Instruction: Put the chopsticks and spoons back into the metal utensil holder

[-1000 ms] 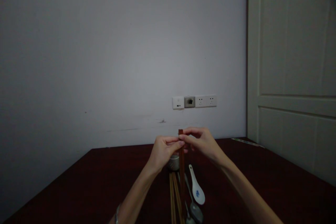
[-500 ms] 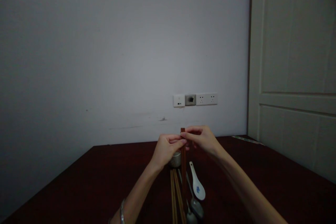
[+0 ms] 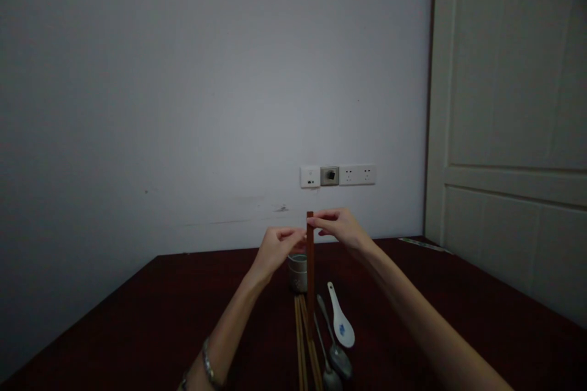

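Note:
My right hand [image 3: 340, 227] pinches the top of reddish-brown chopsticks [image 3: 310, 275], held upright and close together above the table. My left hand [image 3: 280, 249] is at their left side, a little lower. Its thumb and fingers are drawn together at the chopsticks' edge, and what they hold, if anything, is hidden. Behind the chopsticks stands a light metal-looking cup [image 3: 297, 274], partly covered by the left fingers. Several lighter wooden chopsticks [image 3: 301, 333] lie below. To their right are two metal spoons [image 3: 340, 361] and a white spoon [image 3: 343, 328] with a blue mark.
The dark red table [image 3: 183, 317] reaches back to a pale wall [image 3: 206, 104] with sockets [image 3: 358, 175] and a switch plate. A white panelled door [image 3: 509, 134] stands at the right. A thin strip [image 3: 424, 245] lies near the table's back right edge.
The left hand has shifted left, its thumb no longer across the chopsticks. The right hand has raised the chopsticks slightly and moved left. More of the cup shows, and the view has shifted a little.

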### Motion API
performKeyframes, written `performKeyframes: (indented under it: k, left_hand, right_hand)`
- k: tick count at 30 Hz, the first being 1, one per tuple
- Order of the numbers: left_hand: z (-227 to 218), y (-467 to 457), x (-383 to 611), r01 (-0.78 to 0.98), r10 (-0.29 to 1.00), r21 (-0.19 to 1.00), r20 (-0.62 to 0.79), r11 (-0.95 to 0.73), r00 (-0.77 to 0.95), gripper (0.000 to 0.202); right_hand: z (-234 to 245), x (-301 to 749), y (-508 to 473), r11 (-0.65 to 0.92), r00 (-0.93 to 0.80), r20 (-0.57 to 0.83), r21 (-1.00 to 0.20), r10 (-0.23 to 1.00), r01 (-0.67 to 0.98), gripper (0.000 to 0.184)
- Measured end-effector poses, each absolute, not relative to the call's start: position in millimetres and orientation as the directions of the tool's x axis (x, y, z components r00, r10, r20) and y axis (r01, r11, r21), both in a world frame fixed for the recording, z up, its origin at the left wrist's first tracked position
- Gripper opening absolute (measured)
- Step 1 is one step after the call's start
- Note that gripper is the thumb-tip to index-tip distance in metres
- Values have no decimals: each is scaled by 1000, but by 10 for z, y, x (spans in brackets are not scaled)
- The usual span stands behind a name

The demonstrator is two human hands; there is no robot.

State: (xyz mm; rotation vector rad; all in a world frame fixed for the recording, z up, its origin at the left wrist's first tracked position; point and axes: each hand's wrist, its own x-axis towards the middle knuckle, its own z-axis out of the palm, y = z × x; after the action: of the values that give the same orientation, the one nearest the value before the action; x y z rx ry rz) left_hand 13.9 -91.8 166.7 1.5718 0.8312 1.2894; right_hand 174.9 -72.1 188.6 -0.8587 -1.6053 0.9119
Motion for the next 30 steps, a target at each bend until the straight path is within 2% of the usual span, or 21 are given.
performKeyframes:
  k: [5,11,15,22,30]
  left_hand:
    - [1457,-463,-153,-203,948,931,316,-304,29,34]
    - [663,179,-569,-289,984,953,46,-95,-170,26]
    - [192,385,-774,-304,966,953,-88,10,-245,25]
    - [-48,439,-862,-291,965,957,-87,11,-249,24]
    - [-110,409,-842,-222,965,971,33,-93,-260,26]
  right_hand:
    - [2144,1728,-419,457,-242,437,-889,866,31,24]
    - [2455,1722,140,442,-225,438,-896,870,-37,23]
    - [2593,1687,477,447,-217,439,-894,872,-13,21]
    - [2526,1665,835,409,-127,402,-911,907,41,16]
    - [2099,1583,1000,345,-165,336,-938,927,23,17]
